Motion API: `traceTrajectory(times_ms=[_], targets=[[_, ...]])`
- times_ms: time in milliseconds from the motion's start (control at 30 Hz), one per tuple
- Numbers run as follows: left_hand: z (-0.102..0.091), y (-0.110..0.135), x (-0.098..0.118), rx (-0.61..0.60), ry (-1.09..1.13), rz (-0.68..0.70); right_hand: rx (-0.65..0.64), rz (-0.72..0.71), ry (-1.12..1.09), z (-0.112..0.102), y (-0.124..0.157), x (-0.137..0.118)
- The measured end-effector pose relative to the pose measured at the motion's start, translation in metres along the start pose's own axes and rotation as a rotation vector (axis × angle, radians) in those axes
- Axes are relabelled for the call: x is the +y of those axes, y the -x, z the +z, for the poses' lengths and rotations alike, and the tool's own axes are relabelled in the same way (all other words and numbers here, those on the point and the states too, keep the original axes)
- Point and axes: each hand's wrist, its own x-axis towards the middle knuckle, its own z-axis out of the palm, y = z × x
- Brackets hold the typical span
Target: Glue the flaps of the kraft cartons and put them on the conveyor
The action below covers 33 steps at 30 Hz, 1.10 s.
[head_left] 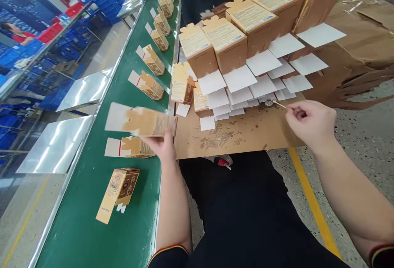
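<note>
Above the belt [89,218], the held tan carton [147,121] has a white flap [115,117].

Left hand [163,147] gripping, thumb [168,137] raised, right hand [312,123] curled, pinching, forearms [175,206] bare

On my left, the green belt [76,227] carries a row of cartons [153,60]; right, my stained brown tabletop [267,136] bears a carton stack [231,53].

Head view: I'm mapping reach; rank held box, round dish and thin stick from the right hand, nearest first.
1. Thin stick, in the right hand
2. Round dish, left, by the stick's tip
3. Held box, farther left, in the left hand
</note>
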Motion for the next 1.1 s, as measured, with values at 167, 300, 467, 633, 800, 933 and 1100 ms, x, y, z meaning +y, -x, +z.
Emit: traceTrajectory(times_ms=[167,300,467,633,800,933,1100], targets=[[-0.015,0.021,0.005,-0.215,0.159,-0.326,-0.301,0.021,0.288,0.014,-0.048,-0.001],[-0.006,0.033,-0.006,-0.217,0.153,-0.466,-0.342,0.014,0.332,0.015,-0.05,0.005],[-0.006,0.039,-0.013,-0.267,0.132,-0.507,-0.144,-0.09,-0.019,0.018,0.013,-0.011],[-0.012,0.038,-0.013,-0.323,0.084,-0.512,-0.428,-0.256,-0.406,0.075,0.073,-0.086],[-0.014,0.034,-0.015,-0.36,0.049,-0.482,-0.621,-0.32,-0.425,0.131,0.075,-0.13],[-0.014,0.035,-0.015,-0.352,0.048,-0.478,-0.667,-0.357,-0.378,0.143,0.073,-0.131],[-0.008,0.047,-0.015,-0.324,0.038,-0.408,-0.567,-0.305,-0.399,0.13,0.066,-0.116]])
